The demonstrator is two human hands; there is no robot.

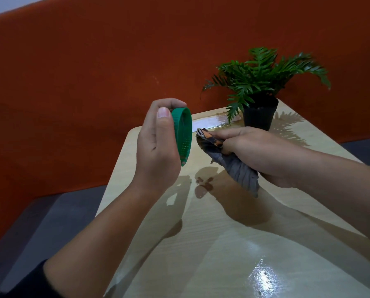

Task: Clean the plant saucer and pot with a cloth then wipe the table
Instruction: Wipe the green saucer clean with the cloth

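Note:
My left hand holds a green plastic saucer on its edge above the table, its inner side turned to the right. My right hand grips a bunched grey cloth with an orange-patterned corner, just right of the saucer and slightly apart from it. A black pot with a green fern stands at the far right of the glossy wooden table. Small brown wet spots lie on the table below my hands.
An orange wall rises behind the table. Grey floor shows to the left of the table's left edge. The tabletop reflects light near its front right.

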